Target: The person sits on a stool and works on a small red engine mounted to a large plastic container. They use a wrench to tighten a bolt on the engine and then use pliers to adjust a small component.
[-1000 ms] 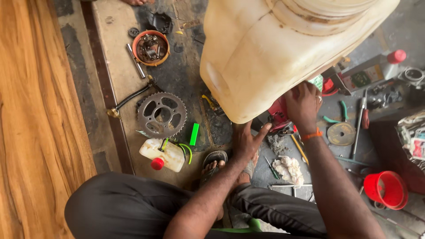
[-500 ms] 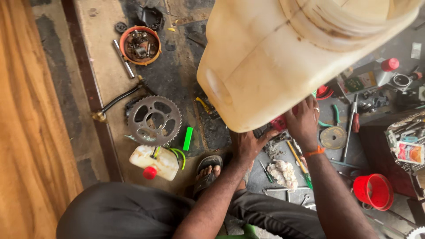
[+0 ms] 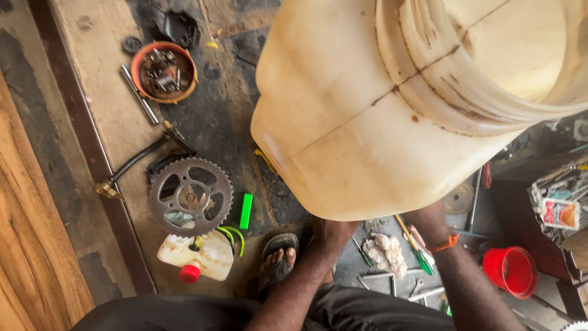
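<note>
Bare forearms, an orange wristband (image 3: 446, 244) on the right wrist — dark trousers (image 3: 184, 312), a black sandal (image 3: 277, 265).

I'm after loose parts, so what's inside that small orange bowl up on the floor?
The orange bowl holds a heap of small dark metal parts, bolts and bits, too small to name singly. The heap covers the bowl's bottom, so anything under it is hidden.
</note>
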